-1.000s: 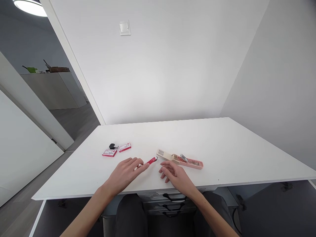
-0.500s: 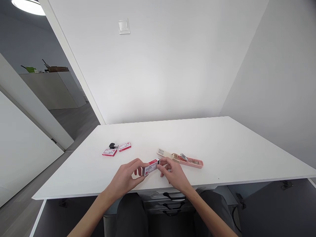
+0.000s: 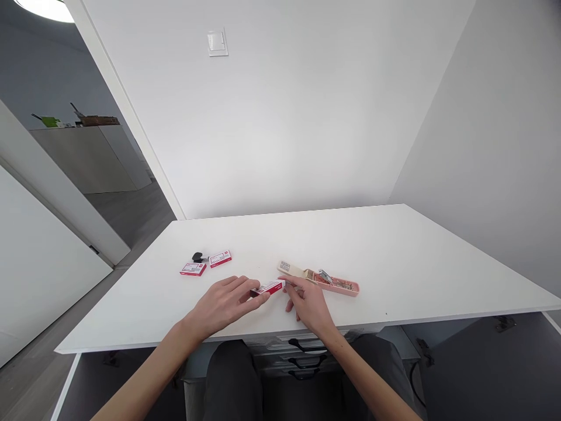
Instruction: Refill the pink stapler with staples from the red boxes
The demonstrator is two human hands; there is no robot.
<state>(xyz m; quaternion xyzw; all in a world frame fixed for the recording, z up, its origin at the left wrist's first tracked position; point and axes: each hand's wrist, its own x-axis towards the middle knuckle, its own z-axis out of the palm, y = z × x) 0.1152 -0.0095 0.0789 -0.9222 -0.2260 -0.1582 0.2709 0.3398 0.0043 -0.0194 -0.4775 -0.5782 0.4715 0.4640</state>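
Observation:
A small red and white staple box (image 3: 268, 287) is held between both hands just above the white table (image 3: 394, 263). My left hand (image 3: 223, 304) pinches its left end with fingertips pressed together. My right hand (image 3: 307, 301) pinches its right end. Just right of the hands lies an open pink stapler (image 3: 326, 280), its cream top swung back toward the left and metal parts showing inside.
Two more red and white staple boxes (image 3: 193, 269) (image 3: 220, 258) and a small black object (image 3: 197, 256) lie at the left of the table. Drawer handles (image 3: 302, 351) show under the front edge. White walls close the back and right.
The red box was tilted up in my left hand alone; my right hand has come in and taken its right end, and the box now lies nearly level between both hands.

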